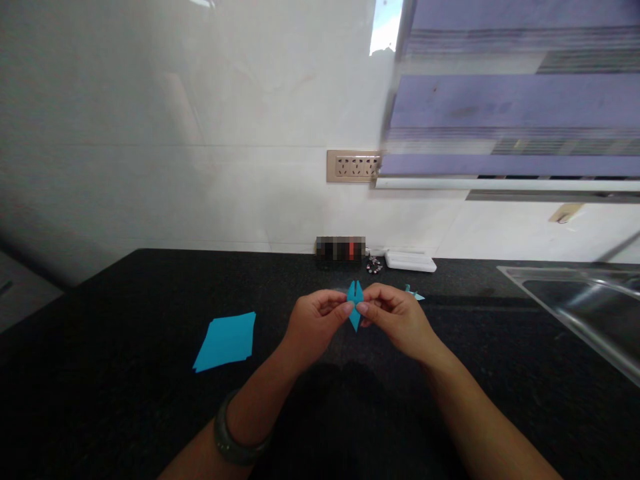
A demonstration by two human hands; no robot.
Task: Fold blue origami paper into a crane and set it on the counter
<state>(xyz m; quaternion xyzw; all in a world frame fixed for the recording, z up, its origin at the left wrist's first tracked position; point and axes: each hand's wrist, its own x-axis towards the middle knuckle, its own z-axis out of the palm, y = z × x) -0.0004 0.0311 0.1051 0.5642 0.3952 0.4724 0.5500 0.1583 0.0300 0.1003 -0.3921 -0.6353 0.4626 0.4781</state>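
Between my hands is a small folded piece of blue origami paper (355, 318), held up over the dark counter. It is a narrow diamond shape with a slit at its upper end and a point at the bottom. My left hand (320, 317) pinches its left edge with thumb and fingers. From the other side my right hand (393, 312) pinches the right edge, the two thumbs nearly meeting on the front. A stack of blue paper sheets (227, 340) lies to the left of my left hand. Partly hidden behind my right hand is a small light-blue folded paper piece (415, 295).
Along the wall on the black counter (125, 400) sit a blurred-out dark object (341, 248), a beaded bracelet (374, 265) and a white case (411, 261). A metal sink (575, 313) is at the right. Above are a socket panel (353, 166) and a purple striped blind (500, 100).
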